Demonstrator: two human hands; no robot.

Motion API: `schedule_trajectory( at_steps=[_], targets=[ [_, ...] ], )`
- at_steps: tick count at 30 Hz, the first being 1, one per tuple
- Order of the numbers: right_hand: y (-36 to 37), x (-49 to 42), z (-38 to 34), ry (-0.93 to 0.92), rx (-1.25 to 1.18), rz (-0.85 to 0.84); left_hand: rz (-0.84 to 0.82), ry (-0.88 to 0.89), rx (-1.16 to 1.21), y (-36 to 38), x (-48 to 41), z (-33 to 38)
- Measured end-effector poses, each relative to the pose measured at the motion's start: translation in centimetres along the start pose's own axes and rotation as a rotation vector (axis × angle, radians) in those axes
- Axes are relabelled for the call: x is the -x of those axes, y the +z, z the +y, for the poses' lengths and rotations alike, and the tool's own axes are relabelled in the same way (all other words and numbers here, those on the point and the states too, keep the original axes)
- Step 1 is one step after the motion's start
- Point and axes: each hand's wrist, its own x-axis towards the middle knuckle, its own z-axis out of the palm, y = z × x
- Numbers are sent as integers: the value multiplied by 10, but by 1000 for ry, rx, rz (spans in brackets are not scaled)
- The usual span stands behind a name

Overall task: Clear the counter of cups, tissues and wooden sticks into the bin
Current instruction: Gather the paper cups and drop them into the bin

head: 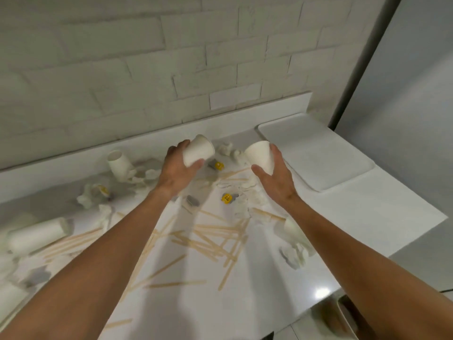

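Note:
My left hand [175,171] grips a white paper cup [199,150] tilted on its side, above the back of the white counter [355,217]. My right hand [275,177] holds a second white paper cup [261,154], also tilted. More cups lie on the counter: one upright at the back left [119,165], one on its side at the far left [36,235], one near my right forearm [293,230]. Several wooden sticks [213,239] are scattered across the middle. Crumpled tissues [92,196] lie around them.
A white tray [318,153] sits at the back right of the counter. Small yellow-tagged items [226,198] lie among the litter. A brick wall [147,69] backs the counter. The rim of a container [348,315] shows below the counter's right front edge.

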Motion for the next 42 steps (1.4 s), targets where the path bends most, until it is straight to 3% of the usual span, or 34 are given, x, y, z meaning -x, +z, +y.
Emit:
schedule_trajectory(
  at_steps=[13,23,31,36,39,42],
  targets=[
    [-80,106,18,72,-79,328,-155,116,334,59,104,78],
    [-208,130,72,85,-306,691,-230,232,478,148,126,205],
    [-304,168,182,287,-313,867,-557,436,363,274,174,286],
    [-342,195,255,513,-285,908,-829,585,264,344,206,302],
    [-351,205,296,643,-284,869,-935,579,179,385,225,298],
    [-351,216,342,779,-298,831,-1080,456,141,428,250,285]
  ],
)
